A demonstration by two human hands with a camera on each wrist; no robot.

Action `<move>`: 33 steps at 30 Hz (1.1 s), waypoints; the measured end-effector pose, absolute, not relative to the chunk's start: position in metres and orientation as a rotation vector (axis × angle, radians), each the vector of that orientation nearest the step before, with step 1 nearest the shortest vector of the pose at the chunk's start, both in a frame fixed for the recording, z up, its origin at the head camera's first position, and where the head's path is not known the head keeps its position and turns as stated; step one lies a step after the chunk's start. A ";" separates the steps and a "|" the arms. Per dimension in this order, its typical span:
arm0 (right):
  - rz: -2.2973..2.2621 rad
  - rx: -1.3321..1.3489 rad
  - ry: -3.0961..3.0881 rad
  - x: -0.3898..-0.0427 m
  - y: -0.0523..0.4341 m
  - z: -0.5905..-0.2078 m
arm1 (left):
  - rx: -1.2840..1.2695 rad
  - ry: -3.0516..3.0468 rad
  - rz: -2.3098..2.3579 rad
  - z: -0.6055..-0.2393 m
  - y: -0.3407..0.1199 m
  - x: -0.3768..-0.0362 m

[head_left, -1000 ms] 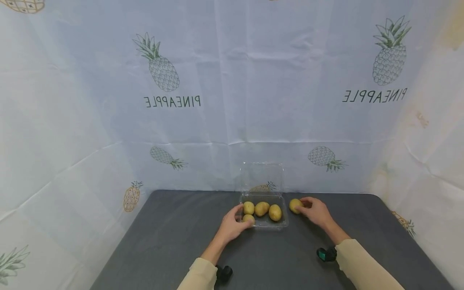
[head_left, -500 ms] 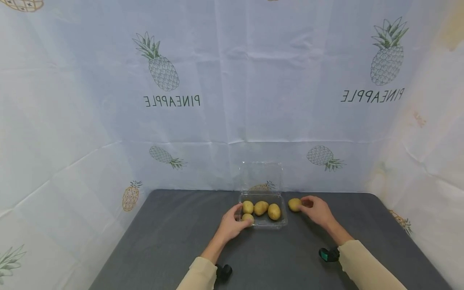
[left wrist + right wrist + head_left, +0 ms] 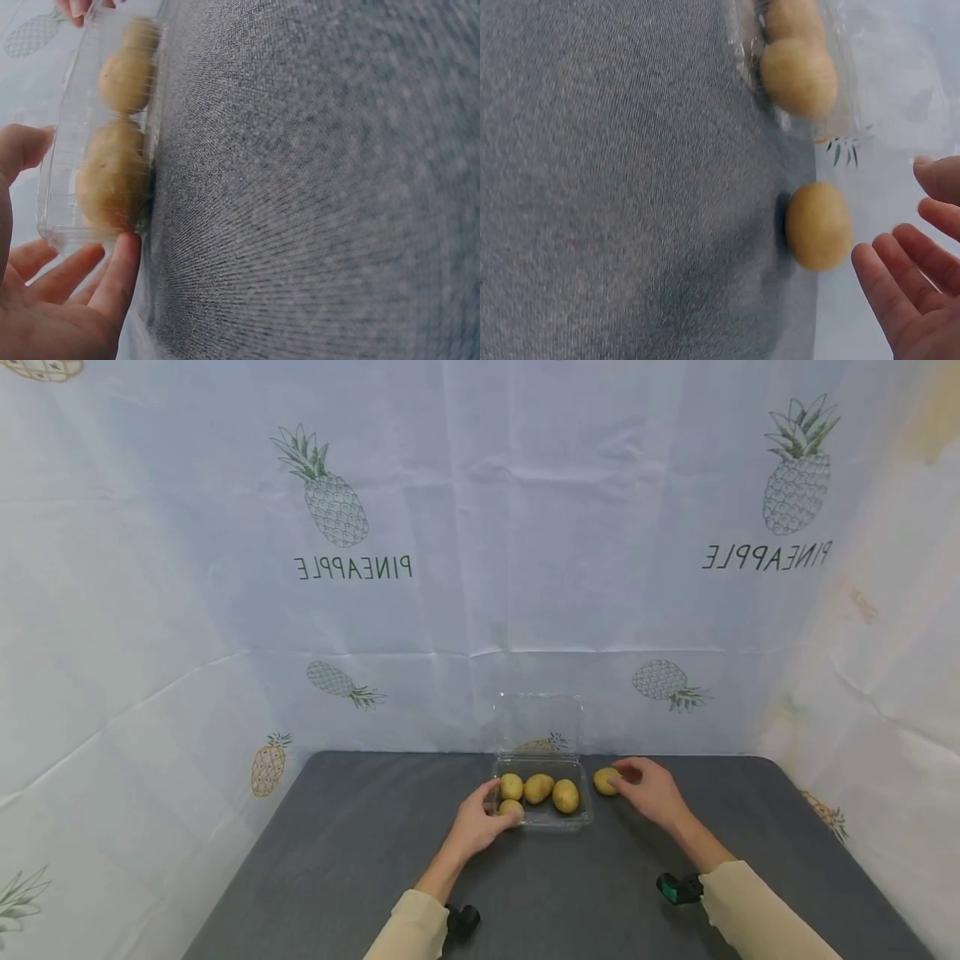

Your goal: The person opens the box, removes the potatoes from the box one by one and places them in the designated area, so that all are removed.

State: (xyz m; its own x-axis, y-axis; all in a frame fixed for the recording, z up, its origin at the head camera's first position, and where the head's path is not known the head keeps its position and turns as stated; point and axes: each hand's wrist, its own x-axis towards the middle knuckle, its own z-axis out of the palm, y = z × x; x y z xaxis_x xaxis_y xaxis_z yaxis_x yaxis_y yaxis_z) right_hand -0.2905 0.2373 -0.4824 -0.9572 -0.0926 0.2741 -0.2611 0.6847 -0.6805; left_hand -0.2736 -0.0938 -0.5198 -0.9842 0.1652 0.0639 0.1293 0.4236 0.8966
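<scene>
A clear plastic container (image 3: 551,828) with its hinged lid (image 3: 538,720) raised holds several yellow potatoes (image 3: 538,788). At its left end my left hand (image 3: 474,827) holds the near corner, thumb along the front wall and fingers on the end wall. In the left wrist view, the fingertips (image 3: 127,244) touch the plastic. A single potato (image 3: 819,225) lies on the table just right of the container. Beside it, my right hand (image 3: 654,793) has its fingers spread and relaxed. The right wrist view shows a small gap between those fingers (image 3: 889,281) and the potato.
The grey cloth-covered table (image 3: 360,860) carries the container near its back edge. A white pineapple-print curtain (image 3: 450,610) hangs behind the table and along both sides. Black wrist devices (image 3: 678,888) sit on both forearms.
The whole head view shifts slightly. The left hand stays on the container, and the right hand stays beside the loose potato, with no clear movement of the potatoes.
</scene>
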 end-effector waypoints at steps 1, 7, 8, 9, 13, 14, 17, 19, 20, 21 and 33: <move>1.126 0.299 -2.677 -0.290 0.236 -0.482 | 0.272 2.622 1.649 -0.520 -0.094 -0.274; 1.105 0.370 -2.681 -0.287 0.227 -0.479 | 0.272 2.626 1.645 -0.520 -0.095 -0.274; 1.109 0.375 -2.683 -0.287 0.226 -0.478 | 0.272 2.628 1.642 -0.520 -0.095 -0.274; 1.113 0.383 -2.686 -0.286 0.225 -0.478 | 0.272 2.629 1.640 -0.521 -0.095 -0.274; 1.132 0.395 -2.688 -0.284 0.219 -0.476 | 0.273 2.627 1.636 -0.521 -0.095 -0.274; 1.128 0.401 -2.687 -0.284 0.218 -0.475 | 0.272 2.626 1.635 -0.520 -0.095 -0.274; 1.116 0.409 -2.682 -0.285 0.214 -0.475 | 0.270 2.626 1.631 -0.520 -0.094 -0.274; 1.109 0.427 -2.681 -0.285 0.211 -0.475 | 0.268 2.628 1.627 -0.519 -0.094 -0.274; 1.109 0.429 -2.684 -0.286 0.210 -0.474 | 0.267 2.628 1.627 -0.519 -0.093 -0.274; 1.111 0.430 -2.686 -0.286 0.208 -0.474 | 0.268 2.628 1.628 -0.519 -0.093 -0.274; 1.071 0.506 -2.668 -0.284 0.188 -0.469 | 0.271 2.614 1.663 -0.518 -0.094 -0.273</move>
